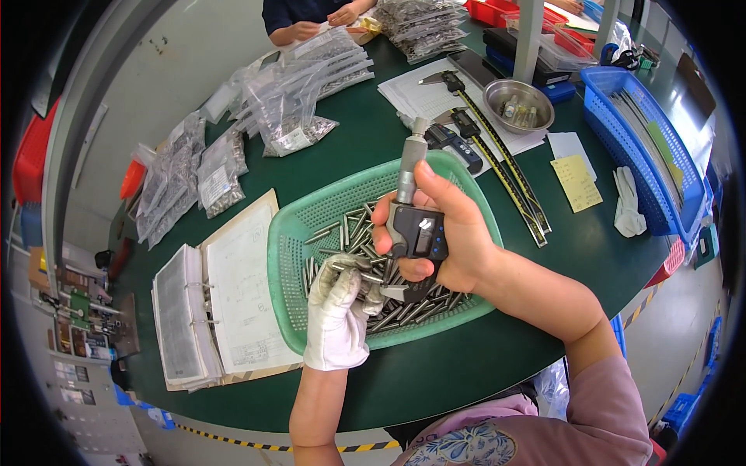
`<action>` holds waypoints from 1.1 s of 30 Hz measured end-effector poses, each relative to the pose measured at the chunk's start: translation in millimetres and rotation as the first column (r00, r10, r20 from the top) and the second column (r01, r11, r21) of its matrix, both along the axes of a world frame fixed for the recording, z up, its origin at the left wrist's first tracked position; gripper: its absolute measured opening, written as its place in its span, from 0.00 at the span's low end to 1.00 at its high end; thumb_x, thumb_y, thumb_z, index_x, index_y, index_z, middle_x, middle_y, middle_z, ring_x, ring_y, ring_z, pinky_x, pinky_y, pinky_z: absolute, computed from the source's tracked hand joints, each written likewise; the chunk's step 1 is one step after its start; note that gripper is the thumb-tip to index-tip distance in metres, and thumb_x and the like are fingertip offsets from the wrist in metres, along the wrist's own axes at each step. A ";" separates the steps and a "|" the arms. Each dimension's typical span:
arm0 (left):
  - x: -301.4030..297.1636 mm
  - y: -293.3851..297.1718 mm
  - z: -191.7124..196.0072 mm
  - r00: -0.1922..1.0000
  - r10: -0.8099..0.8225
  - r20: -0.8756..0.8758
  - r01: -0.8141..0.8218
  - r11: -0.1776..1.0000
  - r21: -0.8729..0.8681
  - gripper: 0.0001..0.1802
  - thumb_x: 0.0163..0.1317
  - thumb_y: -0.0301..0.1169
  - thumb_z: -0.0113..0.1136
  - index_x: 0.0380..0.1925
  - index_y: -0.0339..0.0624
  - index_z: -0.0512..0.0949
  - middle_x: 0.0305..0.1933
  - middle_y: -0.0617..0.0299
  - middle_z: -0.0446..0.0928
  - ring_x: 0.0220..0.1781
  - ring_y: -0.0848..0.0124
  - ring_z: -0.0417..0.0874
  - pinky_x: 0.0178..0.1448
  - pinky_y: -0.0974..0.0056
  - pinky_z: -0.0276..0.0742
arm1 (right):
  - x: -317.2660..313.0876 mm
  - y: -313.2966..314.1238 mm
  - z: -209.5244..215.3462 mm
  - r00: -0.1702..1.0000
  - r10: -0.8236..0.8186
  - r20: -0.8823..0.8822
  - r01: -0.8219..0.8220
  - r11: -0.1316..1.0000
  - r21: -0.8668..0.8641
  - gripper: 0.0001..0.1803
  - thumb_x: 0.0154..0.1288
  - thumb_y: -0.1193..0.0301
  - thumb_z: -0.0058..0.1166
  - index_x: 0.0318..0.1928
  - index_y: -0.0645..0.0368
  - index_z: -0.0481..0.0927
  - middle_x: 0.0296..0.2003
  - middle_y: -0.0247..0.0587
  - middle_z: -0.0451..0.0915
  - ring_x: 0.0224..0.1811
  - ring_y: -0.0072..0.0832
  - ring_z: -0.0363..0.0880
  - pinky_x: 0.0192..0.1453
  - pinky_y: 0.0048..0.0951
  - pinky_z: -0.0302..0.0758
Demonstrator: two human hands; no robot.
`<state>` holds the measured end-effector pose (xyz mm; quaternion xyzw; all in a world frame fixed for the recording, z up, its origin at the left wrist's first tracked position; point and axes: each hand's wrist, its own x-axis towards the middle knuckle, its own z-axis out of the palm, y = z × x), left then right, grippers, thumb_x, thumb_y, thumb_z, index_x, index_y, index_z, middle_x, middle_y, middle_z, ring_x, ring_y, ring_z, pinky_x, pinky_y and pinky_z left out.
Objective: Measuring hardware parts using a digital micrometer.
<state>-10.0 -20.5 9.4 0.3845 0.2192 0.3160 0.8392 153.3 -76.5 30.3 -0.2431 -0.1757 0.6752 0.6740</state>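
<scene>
My bare right hand is closed around a digital micrometer. The tool stands tilted, its thimble up and its frame end low over the basket. My left hand, in a white glove with greyed fingertips, pinches a slim metal pin beside the micrometer's frame. I cannot tell whether the pin touches the measuring faces. Below both hands, a green perforated plastic basket holds many loose metal pins. Part of this pile is hidden by my hands.
An open ring binder lies left of the basket. Bagged metal parts line the far left. Beyond the basket are calipers and a metal bowl. A blue basket and white glove sit right. A co-worker's hands work opposite.
</scene>
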 end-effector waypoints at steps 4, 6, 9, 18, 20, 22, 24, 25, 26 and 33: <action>0.1 -0.8 -1.8 1.000 0.016 0.002 -0.016 1.000 -0.016 0.09 0.56 0.30 0.57 0.36 0.41 0.70 0.32 0.64 0.72 0.27 0.77 0.72 0.27 0.73 0.67 | -1.9 2.1 -1.1 1.000 -0.005 0.029 0.005 1.000 0.006 0.32 0.58 0.41 0.37 0.33 0.61 0.72 0.23 0.42 0.74 0.11 0.20 0.62 0.15 0.19 0.61; 1.4 -1.3 -2.4 1.000 0.007 0.002 -0.007 1.000 -0.011 0.10 0.56 0.29 0.57 0.36 0.40 0.70 0.33 0.64 0.72 0.28 0.78 0.73 0.27 0.73 0.67 | -1.1 1.0 -0.2 0.999 -0.002 0.036 0.002 1.000 -0.006 0.32 0.59 0.41 0.35 0.34 0.61 0.72 0.24 0.43 0.74 0.12 0.20 0.62 0.15 0.18 0.61; 1.5 -1.1 -3.3 1.000 -0.003 0.013 0.003 1.000 -0.021 0.09 0.56 0.28 0.56 0.36 0.40 0.70 0.33 0.64 0.72 0.27 0.79 0.73 0.27 0.74 0.66 | -0.5 0.6 -0.9 1.000 0.018 0.021 -0.018 1.000 -0.002 0.32 0.59 0.41 0.35 0.34 0.61 0.72 0.24 0.43 0.74 0.12 0.20 0.62 0.16 0.18 0.61; -0.3 0.2 -3.7 0.999 0.002 -0.041 -0.002 1.000 0.017 0.10 0.58 0.27 0.54 0.40 0.39 0.71 0.33 0.64 0.73 0.25 0.79 0.72 0.26 0.76 0.66 | -1.4 2.5 -1.8 0.998 0.035 -0.053 -0.036 0.999 -0.015 0.32 0.62 0.43 0.29 0.36 0.61 0.72 0.23 0.41 0.75 0.11 0.22 0.61 0.17 0.21 0.61; 1.0 -0.5 -0.7 0.999 0.002 -0.052 0.000 1.000 0.031 0.12 0.58 0.27 0.54 0.42 0.38 0.70 0.34 0.64 0.73 0.25 0.80 0.72 0.26 0.76 0.66 | 0.7 2.0 -0.9 0.998 0.037 -0.054 -0.038 0.999 -0.027 0.32 0.63 0.44 0.27 0.36 0.62 0.71 0.23 0.41 0.74 0.11 0.22 0.62 0.17 0.21 0.61; 1.5 -0.7 0.9 0.998 0.002 -0.066 0.001 0.999 0.045 0.14 0.58 0.27 0.54 0.45 0.37 0.69 0.35 0.64 0.73 0.26 0.80 0.72 0.26 0.76 0.66 | 1.8 1.7 -0.9 0.998 0.039 -0.056 -0.041 0.998 -0.039 0.32 0.63 0.45 0.25 0.37 0.62 0.71 0.24 0.42 0.74 0.12 0.23 0.62 0.17 0.21 0.62; 1.5 -0.2 1.3 0.999 -0.028 -0.028 0.029 0.999 0.038 0.18 0.57 0.26 0.54 0.48 0.36 0.68 0.36 0.64 0.73 0.27 0.81 0.71 0.27 0.77 0.65 | 2.4 1.5 -1.4 0.996 0.048 -0.072 -0.052 0.997 -0.058 0.31 0.64 0.47 0.24 0.37 0.63 0.71 0.24 0.43 0.74 0.12 0.23 0.62 0.17 0.21 0.62; 1.6 -0.1 1.3 0.999 -0.028 -0.029 0.029 0.999 0.038 0.18 0.57 0.26 0.54 0.48 0.36 0.68 0.36 0.64 0.73 0.27 0.81 0.71 0.27 0.77 0.65 | 2.5 1.3 -1.2 0.996 0.047 -0.073 -0.051 0.997 -0.059 0.31 0.64 0.47 0.24 0.37 0.63 0.71 0.24 0.43 0.74 0.12 0.23 0.62 0.17 0.21 0.62; 1.8 -0.1 1.3 0.999 -0.028 -0.036 0.029 0.998 0.048 0.19 0.57 0.26 0.54 0.49 0.36 0.67 0.36 0.64 0.73 0.27 0.81 0.71 0.27 0.77 0.65 | 2.6 1.0 -0.7 0.996 0.044 -0.072 -0.049 0.997 -0.061 0.31 0.64 0.47 0.25 0.36 0.63 0.71 0.24 0.43 0.74 0.12 0.23 0.62 0.17 0.21 0.62; 1.2 -0.6 1.4 0.999 -0.015 -0.041 0.017 0.999 0.049 0.20 0.56 0.26 0.55 0.49 0.37 0.67 0.35 0.65 0.73 0.27 0.81 0.69 0.27 0.77 0.64 | 2.1 2.0 -1.8 0.996 0.034 -0.079 -0.039 0.997 -0.065 0.31 0.61 0.45 0.29 0.35 0.62 0.71 0.24 0.43 0.75 0.12 0.23 0.62 0.17 0.22 0.61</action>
